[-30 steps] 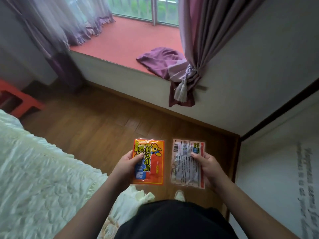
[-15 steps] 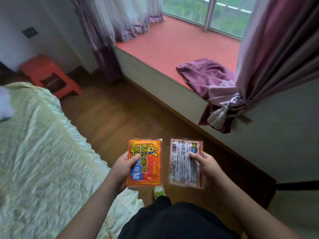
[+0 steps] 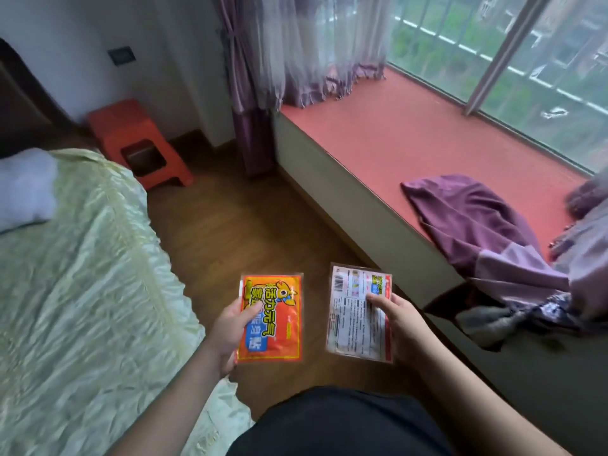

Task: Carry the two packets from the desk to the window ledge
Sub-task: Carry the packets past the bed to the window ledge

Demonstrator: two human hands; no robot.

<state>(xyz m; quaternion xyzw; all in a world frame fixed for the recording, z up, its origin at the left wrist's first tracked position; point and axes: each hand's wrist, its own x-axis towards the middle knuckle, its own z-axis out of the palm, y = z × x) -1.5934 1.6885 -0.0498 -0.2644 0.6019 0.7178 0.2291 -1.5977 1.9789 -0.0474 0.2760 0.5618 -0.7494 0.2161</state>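
Observation:
My left hand (image 3: 228, 327) grips an orange packet (image 3: 274, 319) with yellow and blue print, thumb on its face. My right hand (image 3: 403, 327) grips a second packet (image 3: 353, 320), turned to show its pale printed back with a barcode. Both packets are held flat over the wooden floor, side by side and a little apart. The window ledge (image 3: 414, 139), a wide red surface under the window, runs from the upper middle to the right, ahead and to the right of my hands.
A purple cloth (image 3: 473, 222) lies on the ledge's near right part, by a tied curtain (image 3: 589, 255). A bed with a pale green cover (image 3: 82, 291) fills the left. An orange stool (image 3: 138, 143) stands by the far wall. Sheer curtains (image 3: 316, 51) hang at the ledge's far end.
The view has swung left and closer to the ledge, which now fills more of the right side. Both hands keep the same grip on the packets.

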